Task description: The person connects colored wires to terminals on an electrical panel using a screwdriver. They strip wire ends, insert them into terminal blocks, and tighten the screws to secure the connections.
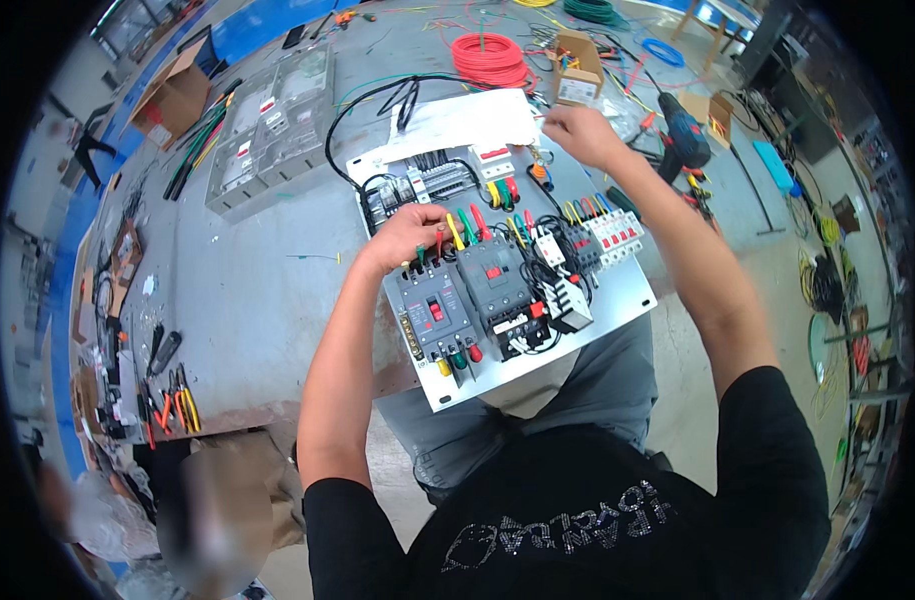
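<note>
A white metal mounting plate [617,300] rests on the table's near edge, over my lap, carrying wired electrical parts. My left hand [409,238] is closed, fingertips among the coloured sleeved wires above the left moulded-case circuit breaker [435,312]. What it pinches is hidden. Beside it stands a second dark circuit breaker [495,278] with yellow, green and red wire ends [480,222] rising from its top. My right hand [583,136] is raised with curled fingers at the right edge of a white paper sheet [467,122]; whether it grips the paper or something small, I cannot make out.
Grey enclosures with clear covers [277,130] lie to the left, near an open cardboard box [172,95]. A red wire coil [489,62] and a small carton [577,68] sit at the back. At right is a cordless drill [683,130]; pliers [182,405] lie front left.
</note>
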`<state>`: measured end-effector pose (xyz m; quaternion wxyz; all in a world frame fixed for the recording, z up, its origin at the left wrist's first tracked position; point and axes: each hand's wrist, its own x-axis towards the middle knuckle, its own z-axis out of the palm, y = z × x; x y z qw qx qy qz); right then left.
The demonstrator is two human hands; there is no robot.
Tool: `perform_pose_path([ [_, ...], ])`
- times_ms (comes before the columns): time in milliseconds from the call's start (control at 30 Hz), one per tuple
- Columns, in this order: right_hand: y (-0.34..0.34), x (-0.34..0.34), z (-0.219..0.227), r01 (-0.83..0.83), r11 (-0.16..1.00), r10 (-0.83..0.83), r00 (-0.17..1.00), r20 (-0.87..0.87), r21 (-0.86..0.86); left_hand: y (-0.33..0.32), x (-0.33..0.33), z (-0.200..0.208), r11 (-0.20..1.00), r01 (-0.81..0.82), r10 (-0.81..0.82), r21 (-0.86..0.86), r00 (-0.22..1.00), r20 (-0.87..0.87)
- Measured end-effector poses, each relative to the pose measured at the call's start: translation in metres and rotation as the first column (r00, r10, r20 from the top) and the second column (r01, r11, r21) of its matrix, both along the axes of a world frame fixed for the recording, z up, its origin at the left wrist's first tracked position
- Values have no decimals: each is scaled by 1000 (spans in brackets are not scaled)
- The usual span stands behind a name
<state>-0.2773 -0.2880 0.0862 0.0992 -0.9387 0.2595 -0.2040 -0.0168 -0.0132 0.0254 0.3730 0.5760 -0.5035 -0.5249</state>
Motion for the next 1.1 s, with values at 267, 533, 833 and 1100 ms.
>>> perform_pose_path([
  [267, 2, -3, -39, 218, 956, -194, 971, -137, 194, 5, 5, -12, 999, -20, 10, -48, 981, -196],
  [533, 152, 64, 24, 8, 935, 108, 946, -306, 355, 4, 10, -24, 996, 6, -34, -84, 941, -336],
  [833, 147, 72, 13, 139, 660, 207, 911, -357, 738, -2, 25, -24, 974, 168, -218, -150, 865, -453],
  [1100, 154, 72, 21, 202, 573, 150, 927, -345, 794, -2, 26, -24, 978, 140, -195, -155, 876, -441],
])
